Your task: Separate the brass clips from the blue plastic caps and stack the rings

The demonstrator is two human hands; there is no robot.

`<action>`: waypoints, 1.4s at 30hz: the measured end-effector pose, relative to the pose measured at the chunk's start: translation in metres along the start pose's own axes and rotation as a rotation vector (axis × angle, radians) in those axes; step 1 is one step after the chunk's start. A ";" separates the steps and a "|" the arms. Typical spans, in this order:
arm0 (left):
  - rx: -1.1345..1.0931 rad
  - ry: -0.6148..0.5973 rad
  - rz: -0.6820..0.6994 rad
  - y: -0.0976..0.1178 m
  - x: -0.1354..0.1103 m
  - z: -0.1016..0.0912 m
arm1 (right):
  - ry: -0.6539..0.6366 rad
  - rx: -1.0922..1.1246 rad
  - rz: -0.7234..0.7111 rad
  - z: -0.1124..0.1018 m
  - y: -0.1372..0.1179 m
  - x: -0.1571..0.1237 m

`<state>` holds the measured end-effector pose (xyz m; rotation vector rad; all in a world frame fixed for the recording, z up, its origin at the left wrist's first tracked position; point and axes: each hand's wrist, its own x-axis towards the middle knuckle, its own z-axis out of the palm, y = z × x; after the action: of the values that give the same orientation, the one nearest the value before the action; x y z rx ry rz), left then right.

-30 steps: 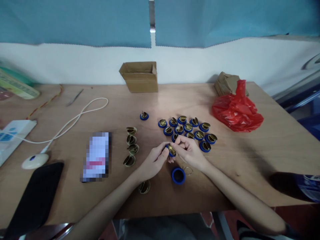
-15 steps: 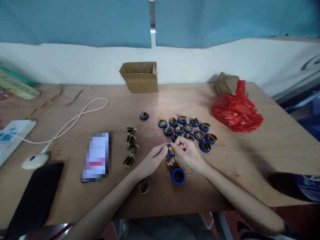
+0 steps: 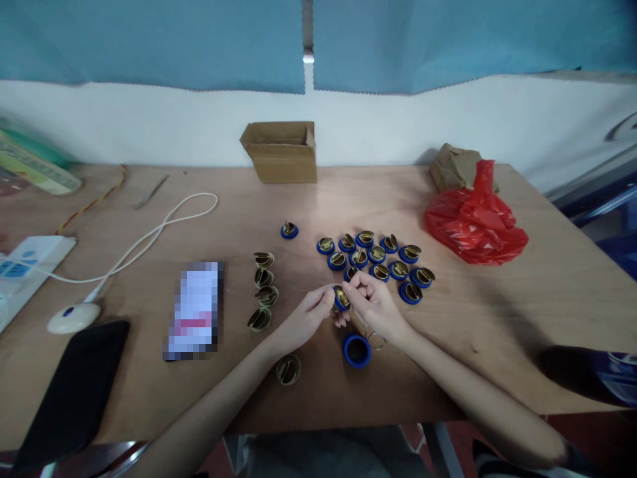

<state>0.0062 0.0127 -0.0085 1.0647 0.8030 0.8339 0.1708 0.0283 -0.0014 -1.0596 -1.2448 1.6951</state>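
My left hand (image 3: 303,321) and my right hand (image 3: 377,305) meet over the middle of the wooden table (image 3: 497,305), both pinching one small blue ring with a brass insert (image 3: 341,297). Just below them an empty blue ring (image 3: 356,350) lies flat, with a thin metal ring (image 3: 376,340) beside it. Behind my right hand sits a cluster of several finished blue-and-brass pieces (image 3: 378,259). A lone finished piece (image 3: 289,230) stands apart to the left. Several loose brass inserts (image 3: 263,289) line up left of my hands, and one more brass insert (image 3: 288,369) lies by my left wrist.
A small open cardboard box (image 3: 281,151) stands at the back wall. A red plastic bag (image 3: 475,219) and brown paper packet (image 3: 455,166) lie at right. At left are a blurred card (image 3: 195,310), a black phone (image 3: 74,392), a white cable (image 3: 149,236) and a power strip (image 3: 24,262).
My hands stay together on the same blue piece, shifting it only slightly between the fingertips. The view has drifted a little; nothing on the table has moved.
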 end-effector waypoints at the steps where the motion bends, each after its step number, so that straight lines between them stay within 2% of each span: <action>1: -0.001 0.001 0.006 -0.002 0.000 0.000 | 0.004 0.015 -0.001 0.001 0.000 0.000; 6: -0.021 0.014 0.015 -0.005 0.001 0.001 | 0.008 0.082 0.002 0.002 0.001 0.003; 14: -0.072 -0.015 0.021 -0.008 0.003 0.003 | 0.050 0.058 0.014 0.002 0.001 0.001; 17: -0.005 -0.007 0.058 -0.010 0.002 0.002 | 0.052 0.071 0.029 0.003 -0.002 0.001; 20: 0.151 0.056 0.115 -0.008 0.001 0.000 | 0.056 0.063 0.034 0.003 -0.006 0.002; 26: 0.372 0.083 0.186 0.000 0.000 0.001 | 0.048 -0.067 -0.041 -0.004 -0.012 0.005; 32: 0.370 0.101 0.214 0.000 -0.002 0.001 | -0.038 -0.251 -0.146 -0.013 -0.020 0.005; 37: 0.371 0.065 0.197 0.000 -0.002 0.001 | -0.017 -0.388 -0.173 -0.014 -0.019 0.001; 42: 0.366 0.063 0.194 -0.002 0.000 -0.003 | -0.007 -0.373 -0.165 -0.010 -0.018 -0.001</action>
<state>0.0038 0.0138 -0.0110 1.4631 0.9388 0.9078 0.1826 0.0346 0.0142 -1.1279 -1.6476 1.3741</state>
